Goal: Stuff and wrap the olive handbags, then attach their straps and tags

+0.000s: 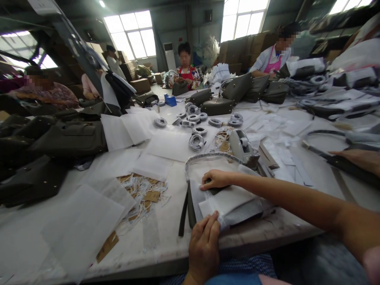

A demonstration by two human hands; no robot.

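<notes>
Dark bag (218, 190) lying at the near table (168, 241) edge, handle (213, 154) pointing away from the wearer.
Long axis runs roughly left-right along that edge. Left hand (204, 245) has fingers together on the white sheet (230, 202) over it, thumb hidden, so can't tell if it's clamped; right hand (217, 179) is curled over the bag, grip unclear too. Brown tags (151, 196) have print too tiny to read.

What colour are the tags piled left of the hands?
The tags are brown, best seen in the head view.
</notes>
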